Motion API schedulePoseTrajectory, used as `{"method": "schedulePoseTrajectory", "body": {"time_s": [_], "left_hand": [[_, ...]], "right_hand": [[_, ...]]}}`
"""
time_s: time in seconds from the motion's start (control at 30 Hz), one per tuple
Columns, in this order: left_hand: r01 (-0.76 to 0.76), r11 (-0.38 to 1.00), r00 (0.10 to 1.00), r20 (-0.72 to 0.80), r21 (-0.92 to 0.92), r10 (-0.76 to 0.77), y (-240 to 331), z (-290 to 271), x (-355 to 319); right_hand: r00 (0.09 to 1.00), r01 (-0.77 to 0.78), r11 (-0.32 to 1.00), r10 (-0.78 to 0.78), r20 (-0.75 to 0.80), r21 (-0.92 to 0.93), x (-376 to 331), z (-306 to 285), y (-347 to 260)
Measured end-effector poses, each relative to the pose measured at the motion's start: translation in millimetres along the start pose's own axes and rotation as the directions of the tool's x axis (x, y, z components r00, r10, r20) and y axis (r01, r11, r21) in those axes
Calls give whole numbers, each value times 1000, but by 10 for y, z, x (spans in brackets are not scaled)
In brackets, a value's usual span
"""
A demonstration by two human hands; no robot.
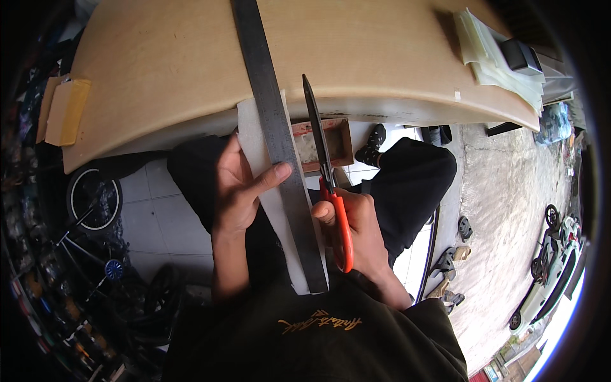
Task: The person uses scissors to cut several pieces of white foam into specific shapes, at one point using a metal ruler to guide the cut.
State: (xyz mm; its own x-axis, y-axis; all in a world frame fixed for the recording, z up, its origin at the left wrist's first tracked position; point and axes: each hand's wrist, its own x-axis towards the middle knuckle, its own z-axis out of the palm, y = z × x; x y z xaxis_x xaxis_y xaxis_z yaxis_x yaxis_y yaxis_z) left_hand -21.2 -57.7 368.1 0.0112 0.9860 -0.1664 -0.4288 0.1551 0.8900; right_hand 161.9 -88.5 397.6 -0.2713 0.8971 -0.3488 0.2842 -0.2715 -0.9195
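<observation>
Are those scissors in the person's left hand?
No, the orange-handled scissors are gripped in the right hand, while the left hand presses the long metal ruler onto the grey sheet.

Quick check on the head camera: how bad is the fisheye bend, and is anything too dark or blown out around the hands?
Head view: the table edge bows strongly, and the corners vignette to black; the left hand on the metal ruler and the right hand gripping the orange-handled scissors are evenly lit and sharp; the floor clutter at left is murky; daylight at lower right is washed out.
</observation>
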Motion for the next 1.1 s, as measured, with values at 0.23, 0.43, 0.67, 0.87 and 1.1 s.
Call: {"method": "schedulePoseTrajectory", "body": {"time_s": [0.23, 0.43, 0.67, 0.87, 1.1], "left_hand": [[-141, 973, 937, -292, 184, 191, 246, 98, 158], [-201, 914, 877, -352, 352, 328, 388, 62, 240], [-217, 688, 752, -331, 692, 570, 503, -26, 356], [-184, 668, 773, -314, 721, 551, 557, -103, 411], [-260, 767, 768, -356, 587, 533, 482, -193, 271]], "right_hand": [[989, -87, 984, 103, -102, 154, -173, -218, 244], [983, -114, 965, 145, -115, 238, -220, -280, 360], [983, -100, 965, 134, -125, 244, -243, -309, 478], [979, -102, 958, 145, -147, 268, -261, -293, 627], [985, -83, 955, 122, -121, 285, -242, -278, 613]]}}
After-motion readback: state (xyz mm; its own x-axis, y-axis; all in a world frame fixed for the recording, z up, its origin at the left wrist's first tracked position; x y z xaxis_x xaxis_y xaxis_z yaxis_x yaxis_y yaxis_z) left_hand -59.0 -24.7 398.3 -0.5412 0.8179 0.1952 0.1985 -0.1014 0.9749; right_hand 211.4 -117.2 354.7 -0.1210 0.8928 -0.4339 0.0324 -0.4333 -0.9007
